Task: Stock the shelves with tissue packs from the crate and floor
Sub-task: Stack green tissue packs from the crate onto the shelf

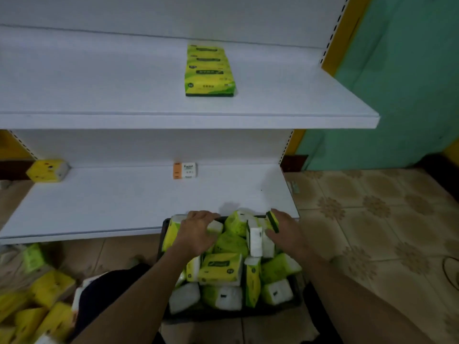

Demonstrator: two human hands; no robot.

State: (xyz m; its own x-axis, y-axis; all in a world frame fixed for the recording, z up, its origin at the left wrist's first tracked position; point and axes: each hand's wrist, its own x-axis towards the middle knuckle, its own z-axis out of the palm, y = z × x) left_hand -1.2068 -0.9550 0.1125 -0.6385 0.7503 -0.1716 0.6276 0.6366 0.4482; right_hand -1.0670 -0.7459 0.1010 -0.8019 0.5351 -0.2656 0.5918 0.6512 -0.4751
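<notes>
A dark crate (166, 244) on the floor holds several green-and-white tissue packs (221, 268). My left hand (197, 232) lies over a pack at the crate's far left, fingers curled round its top edge. My right hand (283, 228) grips a green pack (272, 220) at the crate's far right, beside an upright white pack (255, 240). On the upper shelf (298, 105) a row of green packs (210, 72) runs back to front. The lower shelf (99, 207) carries a yellow pack (48, 170) at the left and an orange-white pack (185, 170) at the back.
More yellow packs (37, 309) lie piled on the tiled floor at the lower left. My dark-clothed knee (109, 294) is between that pile and the crate. A green wall (397, 95) and patterned tiles (372, 219) lie to the right of the shelving.
</notes>
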